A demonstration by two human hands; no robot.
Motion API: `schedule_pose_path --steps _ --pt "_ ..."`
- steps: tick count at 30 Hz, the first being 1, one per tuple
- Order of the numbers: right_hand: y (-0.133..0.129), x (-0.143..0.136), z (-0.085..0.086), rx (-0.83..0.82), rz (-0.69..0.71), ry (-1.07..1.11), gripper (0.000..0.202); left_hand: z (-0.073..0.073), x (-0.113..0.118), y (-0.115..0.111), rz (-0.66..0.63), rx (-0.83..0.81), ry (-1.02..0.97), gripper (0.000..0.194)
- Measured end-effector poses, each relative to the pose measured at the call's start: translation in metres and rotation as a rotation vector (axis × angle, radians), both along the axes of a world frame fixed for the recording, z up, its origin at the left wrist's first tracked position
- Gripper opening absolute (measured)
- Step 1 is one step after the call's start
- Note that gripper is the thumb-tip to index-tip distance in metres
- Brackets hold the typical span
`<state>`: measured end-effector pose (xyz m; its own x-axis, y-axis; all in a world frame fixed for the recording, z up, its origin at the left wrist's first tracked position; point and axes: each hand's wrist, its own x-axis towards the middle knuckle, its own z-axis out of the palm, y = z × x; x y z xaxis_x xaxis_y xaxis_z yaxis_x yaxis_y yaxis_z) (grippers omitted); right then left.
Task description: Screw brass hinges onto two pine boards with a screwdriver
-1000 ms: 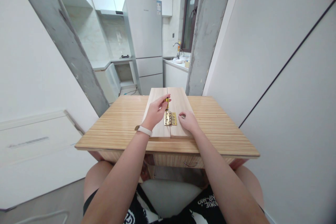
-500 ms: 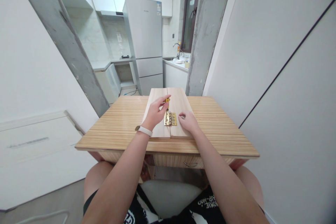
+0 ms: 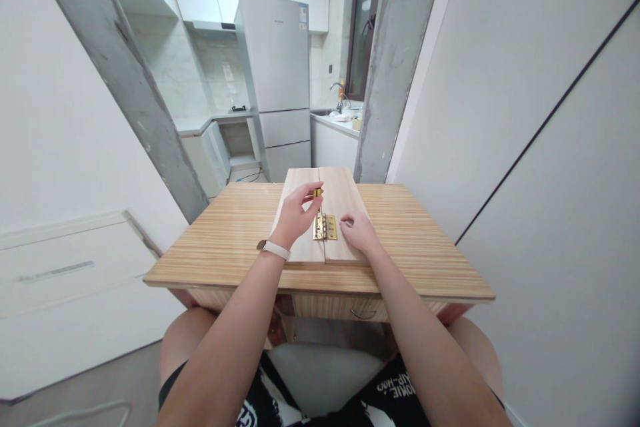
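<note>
Two pale wooden boards lie side by side on the table, the left board and the right board. Across their seam, near the front, lies an open brass hinge with several screw holes. My left hand is above the left board, its thumb and fingers closed on a small yellow and black object. On the right board, just right of the hinge, rests my right hand with curled fingers; what they hold, if anything, is hidden.
The wood-grain table has a drawer with a curved handle under its front edge. Behind it stand a grey fridge and a sink counter. White panels flank both sides.
My left fingers have shifted slightly, and the small yellow object looks shorter and turned between them. My right hand, the boards and the hinge have not visibly moved.
</note>
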<state>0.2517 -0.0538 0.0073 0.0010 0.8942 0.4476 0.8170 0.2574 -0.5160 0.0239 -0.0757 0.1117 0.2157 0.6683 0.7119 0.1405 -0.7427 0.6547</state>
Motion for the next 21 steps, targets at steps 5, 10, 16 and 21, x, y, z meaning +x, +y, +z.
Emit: schedule_pose_path --steps 5,10,16,21 --pt "-0.0011 -0.0003 0.0018 -0.016 -0.013 -0.005 0.013 -0.0019 0.002 0.001 -0.049 -0.062 -0.038 0.031" --pt "-0.0018 -0.0009 0.0026 -0.018 -0.011 -0.003 0.015 0.0009 -0.0007 -0.0007 0.114 0.007 0.033 0.032" --pt "-0.0005 0.0 0.0003 0.0 -0.006 -0.004 0.015 0.0026 -0.0023 -0.0014 0.086 0.05 0.085 0.033" --pt "0.0007 0.001 -0.0012 0.0 -0.006 -0.006 0.015 -0.003 -0.0006 0.0036 -0.043 -0.026 0.022 0.041"
